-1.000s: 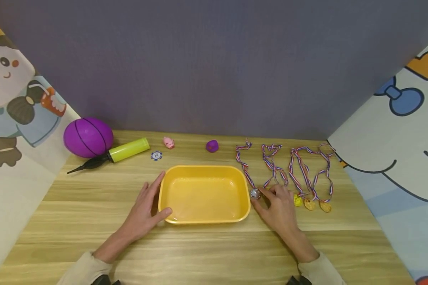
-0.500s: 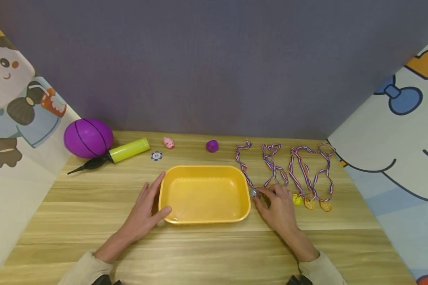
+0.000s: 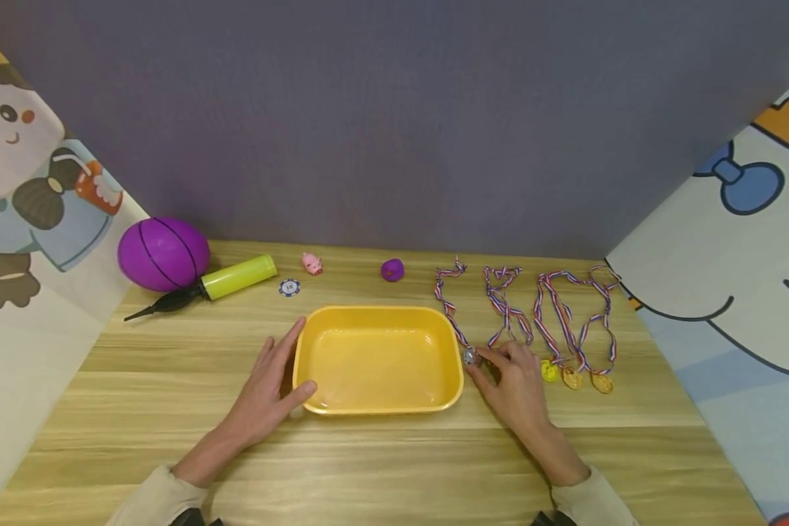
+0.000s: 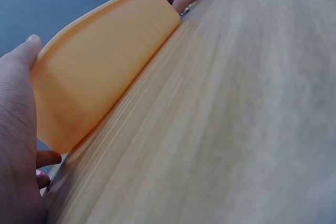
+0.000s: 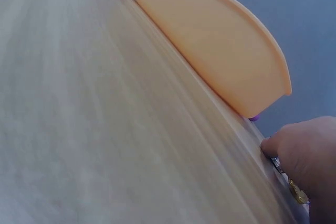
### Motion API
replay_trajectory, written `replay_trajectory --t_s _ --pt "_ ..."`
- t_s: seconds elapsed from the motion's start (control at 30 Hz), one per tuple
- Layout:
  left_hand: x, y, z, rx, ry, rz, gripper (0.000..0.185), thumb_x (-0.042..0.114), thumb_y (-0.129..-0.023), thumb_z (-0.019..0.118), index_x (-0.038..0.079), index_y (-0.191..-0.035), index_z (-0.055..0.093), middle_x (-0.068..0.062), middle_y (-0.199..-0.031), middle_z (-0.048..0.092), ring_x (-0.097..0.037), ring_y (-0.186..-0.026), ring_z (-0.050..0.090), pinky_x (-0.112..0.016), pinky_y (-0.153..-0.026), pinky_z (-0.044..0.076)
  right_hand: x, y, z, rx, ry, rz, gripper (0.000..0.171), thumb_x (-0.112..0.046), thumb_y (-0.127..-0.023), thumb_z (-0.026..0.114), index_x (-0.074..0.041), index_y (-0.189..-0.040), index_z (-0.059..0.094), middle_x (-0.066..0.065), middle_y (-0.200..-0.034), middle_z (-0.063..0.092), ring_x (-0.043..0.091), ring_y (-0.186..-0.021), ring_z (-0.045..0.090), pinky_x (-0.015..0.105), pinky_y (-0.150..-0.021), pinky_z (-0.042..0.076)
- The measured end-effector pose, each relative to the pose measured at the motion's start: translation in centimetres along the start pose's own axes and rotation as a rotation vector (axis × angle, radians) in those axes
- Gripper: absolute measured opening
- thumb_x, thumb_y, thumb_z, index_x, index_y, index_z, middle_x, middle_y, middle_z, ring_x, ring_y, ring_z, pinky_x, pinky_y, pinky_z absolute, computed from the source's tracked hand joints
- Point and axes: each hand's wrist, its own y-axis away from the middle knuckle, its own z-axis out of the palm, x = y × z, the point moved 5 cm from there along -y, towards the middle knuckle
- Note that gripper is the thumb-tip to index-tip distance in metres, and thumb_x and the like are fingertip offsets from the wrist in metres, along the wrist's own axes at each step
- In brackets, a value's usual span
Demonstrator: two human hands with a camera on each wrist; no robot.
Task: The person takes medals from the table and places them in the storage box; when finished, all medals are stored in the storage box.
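A yellow plastic tray point(image 3: 378, 365) stands in the middle of the table. My left hand point(image 3: 263, 394) rests along its left side in the head view, fingers extended and the thumb on the rim at the near left corner. In the left wrist view the thumb lies against the tray wall point(image 4: 100, 61). At the tray's right side, my right hand point(image 3: 513, 387) pinches a silver medal point(image 3: 470, 356) between thumb and index finger, flat on the wood. Its striped ribbon point(image 3: 448, 307) runs away towards the back. A second striped ribbon point(image 3: 502, 299) ends under my right hand, which hides its lower end.
Right of that hand lie a yellow medal point(image 3: 549, 371) and gold medals point(image 3: 572, 378) on striped ribbons. Along the back are a purple ball point(image 3: 163, 254), a yellow hand pump point(image 3: 237, 277), a poker chip point(image 3: 289, 288), a pink pig figure point(image 3: 312, 264) and a small purple figure point(image 3: 392, 269).
My right fingers have shifted the silver medal slightly; it tilted half a second ago and lies flatter now. My left hand and the tray have stayed in place.
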Motion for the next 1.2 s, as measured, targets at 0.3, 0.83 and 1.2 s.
replay_trajectory --t_s 0.3,0.83,1.2 --pt "0.1 0.1 -0.1 -0.003 0.0 -0.009 0.093 0.048 -0.107 0.068 0.02 -0.18 0.018 -0.019 -0.178 0.037 -0.048 -0.161 0.037 -0.064 -0.138 0.005 0.2 0.0 0.0 0.005 -0.12 0.098 0.032 -0.008 -0.071 0.099 -0.002 -0.1 0.086 0.005 -0.084 0.059 0.022 -0.083 0.051 0.042 -0.082 0.038" --pt "0.1 0.0 0.0 0.014 0.0 0.045 0.103 0.076 -0.105 0.056 0.017 -0.18 0.015 -0.02 -0.178 0.036 -0.051 -0.159 0.038 -0.065 -0.138 0.005 0.9 -1.6 -2.1 0.139 -0.255 0.131 0.027 -0.012 -0.071 0.093 -0.003 -0.095 0.087 0.014 -0.08 0.057 0.024 -0.072 0.047 0.021 -0.065 0.034" --pt "0.1 -0.1 0.1 0.001 -0.051 0.018 0.12 0.092 -0.093 0.054 0.018 -0.18 0.016 -0.019 -0.18 0.033 -0.051 -0.16 0.037 -0.067 -0.137 0.007 -0.1 -5.0 -4.1 0.175 -0.267 0.112 0.024 -0.015 -0.074 0.09 -0.005 -0.096 0.088 0.005 -0.078 0.046 0.012 -0.069 0.037 0.018 -0.058 0.029"
